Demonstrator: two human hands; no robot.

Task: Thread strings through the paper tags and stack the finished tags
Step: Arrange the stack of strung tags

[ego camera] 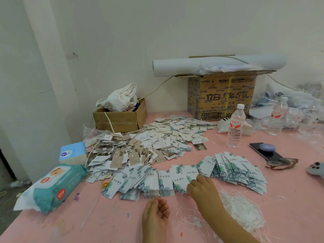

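Our right hand reaches into the fanned row of leaf-print tags at the near side of the pink table, fingers curled down onto 1 tag's edge. Our left hand rests just below the row, palm up and loosely curled; whether it holds a string we cannot tell. Loose strings lie heaped beside our right forearm, and strung tags are piled beyond. We should lift only 1 tag, slide it clear without dragging its neighbours, and turn its hole toward the left hand.
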